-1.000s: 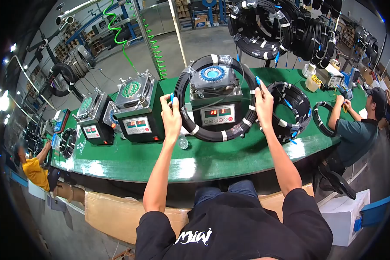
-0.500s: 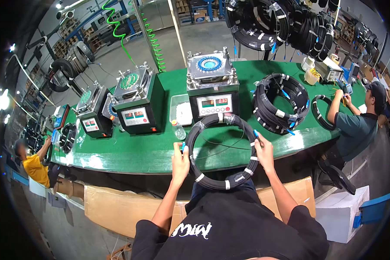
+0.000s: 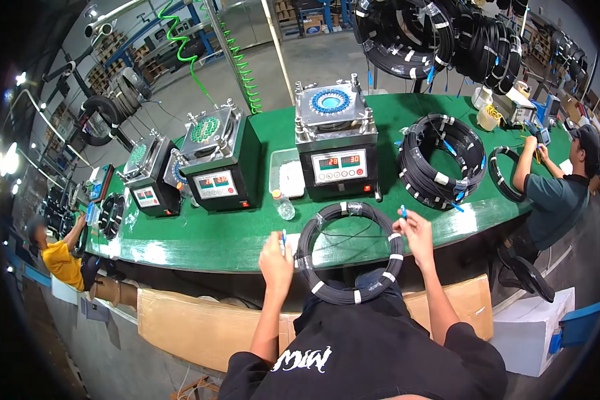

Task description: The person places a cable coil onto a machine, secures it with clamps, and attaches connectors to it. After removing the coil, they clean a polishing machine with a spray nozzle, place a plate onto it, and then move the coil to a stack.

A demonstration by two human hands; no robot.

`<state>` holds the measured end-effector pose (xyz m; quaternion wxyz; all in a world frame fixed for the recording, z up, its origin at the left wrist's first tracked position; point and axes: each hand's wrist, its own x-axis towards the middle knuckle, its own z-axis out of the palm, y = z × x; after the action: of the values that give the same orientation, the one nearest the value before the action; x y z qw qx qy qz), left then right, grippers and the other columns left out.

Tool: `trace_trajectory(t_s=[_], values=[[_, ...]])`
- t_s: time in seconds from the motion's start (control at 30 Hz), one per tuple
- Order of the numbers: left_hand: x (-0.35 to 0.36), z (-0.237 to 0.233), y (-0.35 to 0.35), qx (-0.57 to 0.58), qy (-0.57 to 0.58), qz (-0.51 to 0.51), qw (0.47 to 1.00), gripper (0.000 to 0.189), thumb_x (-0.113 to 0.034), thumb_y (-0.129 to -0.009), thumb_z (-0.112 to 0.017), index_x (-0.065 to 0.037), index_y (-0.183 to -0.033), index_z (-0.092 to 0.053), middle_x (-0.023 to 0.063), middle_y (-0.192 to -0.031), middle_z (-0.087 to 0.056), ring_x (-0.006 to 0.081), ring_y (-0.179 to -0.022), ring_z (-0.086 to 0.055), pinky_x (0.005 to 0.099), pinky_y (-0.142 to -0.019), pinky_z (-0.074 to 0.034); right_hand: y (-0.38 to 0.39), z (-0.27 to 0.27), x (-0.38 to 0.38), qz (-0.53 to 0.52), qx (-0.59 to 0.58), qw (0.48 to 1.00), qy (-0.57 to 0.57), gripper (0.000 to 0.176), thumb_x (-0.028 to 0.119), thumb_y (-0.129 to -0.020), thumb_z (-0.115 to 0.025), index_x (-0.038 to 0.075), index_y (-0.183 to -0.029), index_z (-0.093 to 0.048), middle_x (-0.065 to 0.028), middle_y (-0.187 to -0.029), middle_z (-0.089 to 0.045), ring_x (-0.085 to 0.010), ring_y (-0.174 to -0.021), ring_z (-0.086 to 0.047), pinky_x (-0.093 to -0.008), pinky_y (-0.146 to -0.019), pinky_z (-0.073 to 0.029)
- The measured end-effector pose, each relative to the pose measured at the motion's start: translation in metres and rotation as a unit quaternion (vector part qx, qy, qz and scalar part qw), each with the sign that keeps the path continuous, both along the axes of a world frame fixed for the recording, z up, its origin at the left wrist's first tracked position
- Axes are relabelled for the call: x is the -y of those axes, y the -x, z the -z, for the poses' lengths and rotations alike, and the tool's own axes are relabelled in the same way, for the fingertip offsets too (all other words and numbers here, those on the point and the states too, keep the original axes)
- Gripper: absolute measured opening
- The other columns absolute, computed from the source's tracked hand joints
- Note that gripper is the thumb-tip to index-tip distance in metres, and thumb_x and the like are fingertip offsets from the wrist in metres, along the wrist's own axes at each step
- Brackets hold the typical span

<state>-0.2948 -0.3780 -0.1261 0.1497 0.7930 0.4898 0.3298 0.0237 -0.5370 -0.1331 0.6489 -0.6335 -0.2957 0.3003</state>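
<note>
A coil of black cable (image 3: 321,291) with white tape bands leans between the table's front edge and my lap, and loose cable crosses its opening. At its left side my left hand (image 3: 276,265) is closed on a blue fiber connector (image 3: 285,237) that points up. My right hand (image 3: 417,240), just off the coil's upper right, pinches a second blue fiber connector (image 3: 403,212) between thumb and fingers. Beyond the coil stands a black machine (image 3: 337,160) with a ring of blue connectors in its metal top.
Two similar machines with green rings, one a black box (image 3: 223,175), stand left on the green table (image 3: 260,233). A small bottle (image 3: 285,208) and white tray (image 3: 290,175) are near the middle. Stacked cable coils (image 3: 420,170) stand right. People sit at both ends.
The coil sits lower, and both hands are now apart from its rim. My right hand has moved outward with its connector. The middle machine's red display has changed.
</note>
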Motion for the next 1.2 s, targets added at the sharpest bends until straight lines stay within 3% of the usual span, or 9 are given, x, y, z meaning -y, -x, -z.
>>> trace_trajectory(t_s=[0.07, 0.3, 0.37, 0.5, 0.67, 0.83, 0.93, 1.17, 1.2], values=[[-0.009, -0.023, -0.008, 0.249, 0.118, 0.027, 0.961, 0.019, -0.009, -0.094, -0.073, 0.002, -0.108, -0.066, 0.0078, -0.090, -0.072, 0.0132, -0.079, -0.064, 0.0290, -0.071, -0.051, 0.004, -0.020, -0.013, -0.020, -0.055, 0.996, -0.070, 0.030, 0.005, -0.102, -0.060, -0.008, -0.129, -0.060, -0.0108, -0.090, -0.070, -0.0152, -0.081, -0.069, -0.0283, -0.075, -0.059], [-0.006, -0.065, -0.079, 0.334, 0.064, 0.171, 0.925, 0.020, -0.002, -0.090, -0.077, 0.001, -0.108, -0.072, -0.0012, -0.088, -0.060, 0.0043, -0.074, -0.052, 0.0198, -0.065, -0.043, 0.049, -0.081, -0.058, -0.122, -0.072, 0.985, -0.098, 0.025, 0.015, -0.105, -0.058, 0.001, -0.125, -0.061, -0.0020, -0.083, -0.063, -0.0055, -0.066, -0.058, -0.0190, -0.057, -0.045], [0.003, -0.068, -0.099, 0.431, 0.245, 0.207, 0.844, 0.020, -0.002, -0.092, -0.076, 0.002, -0.111, -0.073, 0.0005, -0.087, -0.065, 0.0051, -0.072, -0.057, 0.0201, -0.063, -0.046, 0.057, -0.087, -0.063, -0.137, -0.068, 0.983, -0.098, 0.023, 0.017, -0.106, -0.059, 0.002, -0.122, -0.063, 0.0003, -0.080, -0.061, -0.0039, -0.065, -0.055, -0.0182, -0.056, -0.044], [0.011, -0.066, -0.121, 0.481, 0.326, 0.249, 0.775, 0.025, -0.003, -0.093, -0.074, 0.003, -0.117, -0.071, 0.0051, -0.093, -0.072, 0.0101, -0.081, -0.067, 0.0268, -0.071, -0.056, 0.064, -0.077, -0.072, -0.103, -0.015, 0.985, -0.134, 0.030, 0.017, -0.105, -0.060, 0.000, -0.130, -0.064, -0.0009, -0.093, -0.068, -0.0056, -0.079, -0.061, -0.0211, -0.068, -0.050], [0.012, -0.072, -0.132, 0.457, 0.304, 0.310, 0.776, 0.036, -0.001, -0.095, -0.071, 0.001, -0.129, -0.062, 0.0096, -0.100, -0.073, 0.0124, -0.087, -0.069, 0.0293, -0.077, -0.062, 0.065, -0.066, -0.066, -0.137, -0.110, 0.973, -0.149, 0.036, 0.019, -0.106, -0.060, 0.000, -0.135, -0.063, -0.0043, -0.110, -0.071, -0.0078, -0.092, -0.065, -0.0242, -0.077, -0.054], [0.013, -0.083, -0.126, 0.438, 0.409, 0.282, 0.749, 0.037, 0.000, -0.092, -0.074, -0.003, -0.115, -0.045, 0.0138, -0.099, -0.071, 0.0176, -0.086, -0.072, 0.0306, -0.073, -0.063, 0.057, -0.058, -0.064, -0.201, -0.258, 0.933, -0.152, 0.032, 0.021, -0.105, -0.060, 0.002, -0.131, -0.064, -0.0033, -0.111, -0.069, -0.0102, -0.092, -0.064, -0.0338, -0.082, -0.062], [0.007, -0.061, -0.125, 0.373, 0.296, 0.311, 0.823, 0.034, 0.002, -0.091, -0.074, -0.002, -0.111, -0.047, 0.0126, -0.100, -0.070, 0.0170, -0.091, -0.071, 0.0304, -0.079, -0.060, 0.047, -0.059, -0.061, -0.270, -0.271, 0.916, -0.122, 0.032, 0.023, -0.105, -0.059, 0.002, -0.129, -0.063, -0.0041, -0.105, -0.067, -0.0120, -0.090, -0.064, -0.0440, -0.073, -0.068], [-0.074, -0.057, -0.093, 0.355, 0.266, 0.292, 0.847, 0.017, -0.012, -0.095, -0.072, -0.003, -0.106, -0.063, -0.0012, -0.091, -0.063, 0.0053, -0.081, -0.061, 0.0229, -0.069, -0.050, 0.040, -0.071, -0.055, -0.219, -0.194, 0.952, -0.091, 0.023, 0.022, -0.107, -0.056, 0.001, -0.116, -0.062, -0.0029, -0.079, -0.059, -0.0055, -0.057, -0.048, -0.0204, -0.049, -0.039], [-0.101, -0.058, -0.084, 0.256, 0.207, 0.259, 0.908, 0.014, -0.010, -0.096, -0.070, -0.003, -0.106, -0.063, 0.0001, -0.088, -0.064, 0.0060, -0.075, -0.061, 0.0235, -0.065, -0.051, 0.036, -0.064, -0.053, -0.220, -0.192, 0.952, -0.089, 0.024, 0.022, -0.107, -0.056, 0.001, -0.117, -0.061, -0.0009, -0.077, -0.056, -0.0045, -0.057, -0.043, -0.0200, -0.049, -0.035]])
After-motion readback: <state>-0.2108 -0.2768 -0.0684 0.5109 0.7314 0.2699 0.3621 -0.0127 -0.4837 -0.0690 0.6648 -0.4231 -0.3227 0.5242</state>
